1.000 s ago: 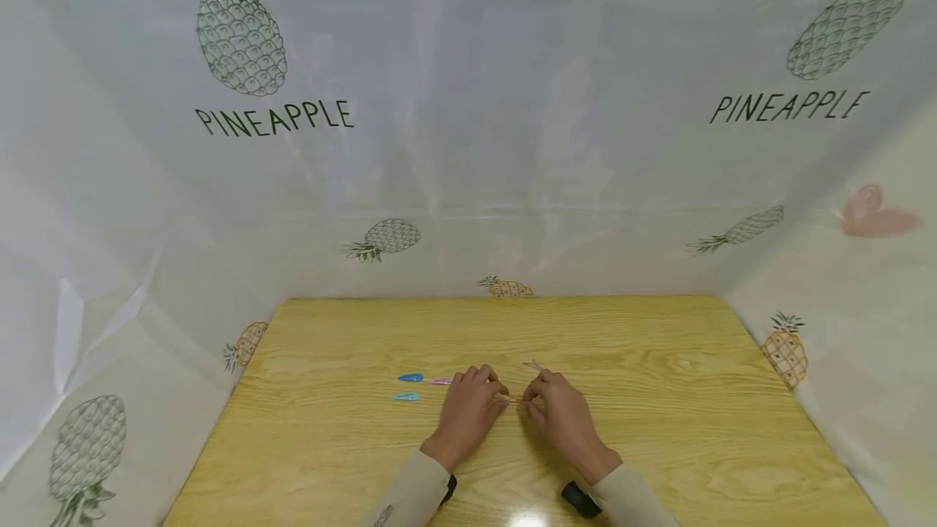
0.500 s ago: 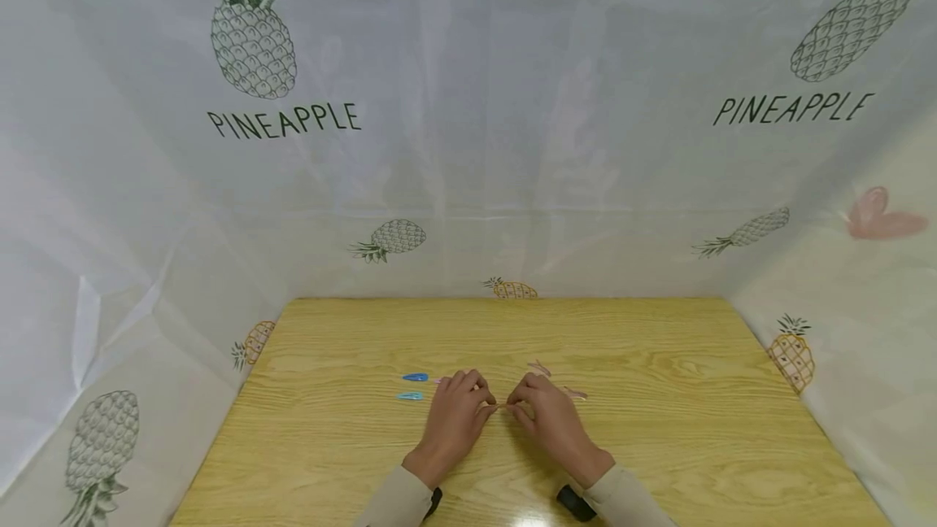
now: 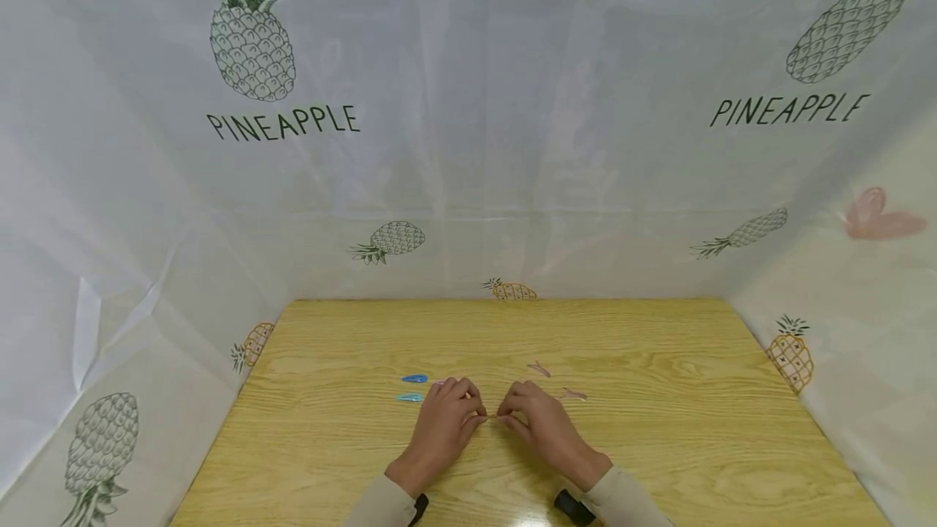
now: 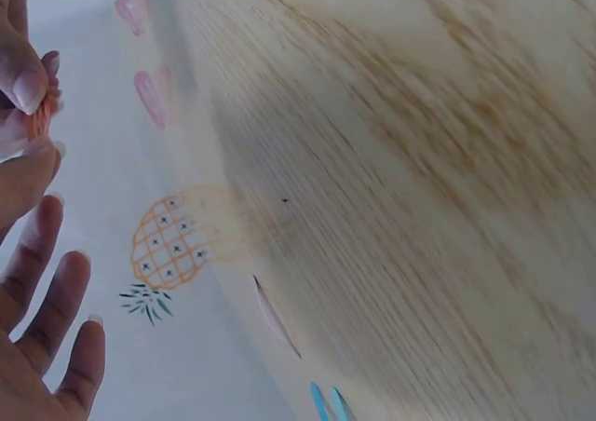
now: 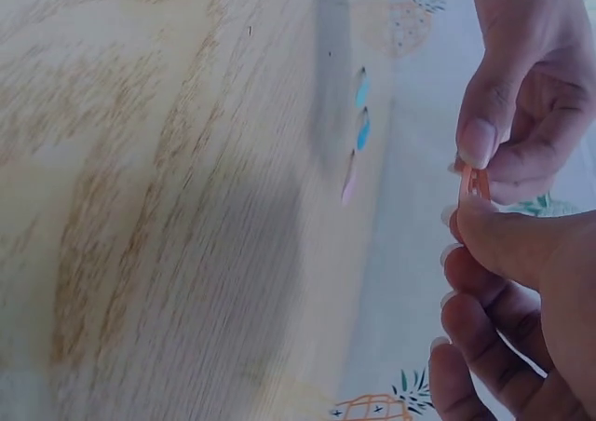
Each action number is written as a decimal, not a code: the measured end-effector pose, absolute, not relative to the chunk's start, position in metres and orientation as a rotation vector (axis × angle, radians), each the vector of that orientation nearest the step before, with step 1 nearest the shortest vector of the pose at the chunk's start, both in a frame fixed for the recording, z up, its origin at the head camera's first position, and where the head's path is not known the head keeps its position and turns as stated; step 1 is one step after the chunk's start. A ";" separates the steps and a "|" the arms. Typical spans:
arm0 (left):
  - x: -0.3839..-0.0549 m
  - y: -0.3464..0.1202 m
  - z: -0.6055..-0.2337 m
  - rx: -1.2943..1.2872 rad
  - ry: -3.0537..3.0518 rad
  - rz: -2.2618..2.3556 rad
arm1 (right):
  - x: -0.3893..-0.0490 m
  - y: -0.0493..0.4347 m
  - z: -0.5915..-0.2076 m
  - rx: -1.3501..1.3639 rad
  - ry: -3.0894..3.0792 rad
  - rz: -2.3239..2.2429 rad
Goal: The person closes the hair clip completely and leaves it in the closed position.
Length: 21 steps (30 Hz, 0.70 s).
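Note:
An orange snap hair clip (image 5: 476, 181) is pinched at both ends between my two hands, above the wooden table. In the head view, my left hand (image 3: 439, 423) grips one end with thumb and fingertips, and my right hand (image 3: 545, 427) pinches the other. The fingertips hide most of the clip; only a thin strip shows between them. Beyond the left hand lie a blue snap clip (image 3: 415, 379), a light-blue one (image 3: 412, 398) and a pink one (image 3: 439, 382), partly covered by that hand. Past the right hand rest two pinkish clips, one farther back (image 3: 539, 368) and one nearer (image 3: 574, 394).
The wood-grain table (image 3: 644, 429) meets a white pineapple-printed sheet (image 3: 468, 145) at its back and sides. Dark bands with small devices sit on both wrists, such as the black one (image 3: 573, 508) near the table's front. Light glares off the front edge.
Both hands have drawn toward the person and slightly left, still holding the orange clip between them. The nearer pinkish clip on the right, previously behind the right hand, has come into sight.

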State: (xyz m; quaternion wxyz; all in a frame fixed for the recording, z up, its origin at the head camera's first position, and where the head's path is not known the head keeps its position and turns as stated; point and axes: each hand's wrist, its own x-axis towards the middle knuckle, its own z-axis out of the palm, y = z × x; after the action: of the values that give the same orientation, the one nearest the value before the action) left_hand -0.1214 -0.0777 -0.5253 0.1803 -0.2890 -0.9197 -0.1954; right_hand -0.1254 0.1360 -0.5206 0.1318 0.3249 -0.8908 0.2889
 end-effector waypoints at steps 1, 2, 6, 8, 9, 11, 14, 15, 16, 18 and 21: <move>-0.121 -0.079 -0.525 -0.825 -2.598 -0.560 | -0.125 0.136 -0.521 0.956 -2.580 0.840; -0.121 -0.079 -0.525 -0.832 -2.595 -0.567 | -0.125 0.136 -0.521 0.968 -2.577 0.841; -0.120 -0.082 -0.524 -0.864 -2.587 -0.600 | -0.125 0.137 -0.521 1.013 -2.581 0.858; -0.120 -0.083 -0.525 -0.875 -2.588 -0.623 | -0.125 0.138 -0.521 1.033 -2.586 0.872; -0.120 -0.084 -0.525 -0.880 -2.590 -0.632 | -0.125 0.138 -0.521 1.042 -2.588 0.881; -0.121 -0.085 -0.526 -0.895 -2.592 -0.656 | -0.125 0.139 -0.520 1.059 -2.588 0.893; -0.121 -0.087 -0.526 -0.919 -2.593 -0.697 | -0.125 0.139 -0.520 1.089 -2.572 0.903; -0.120 -0.088 -0.526 -0.929 -2.593 -0.715 | -0.125 0.140 -0.520 1.101 -2.564 0.906; -0.120 -0.088 -0.525 -0.941 -2.594 -0.732 | -0.125 0.140 -0.520 1.112 -2.556 0.911; -0.120 -0.089 -0.526 -0.959 -2.595 -0.755 | -0.125 0.140 -0.520 1.135 -2.539 0.923; -0.120 -0.091 -0.526 -0.984 -2.588 -0.783 | -0.125 0.141 -0.520 1.165 -2.518 0.940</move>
State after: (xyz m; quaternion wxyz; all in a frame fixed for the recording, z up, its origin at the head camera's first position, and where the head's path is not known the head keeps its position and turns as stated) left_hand -0.1202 -0.0906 -0.5264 0.1318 -0.3389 -0.8917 -0.2697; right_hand -0.1254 0.1413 -0.5201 0.1059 0.3953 -0.8548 0.3192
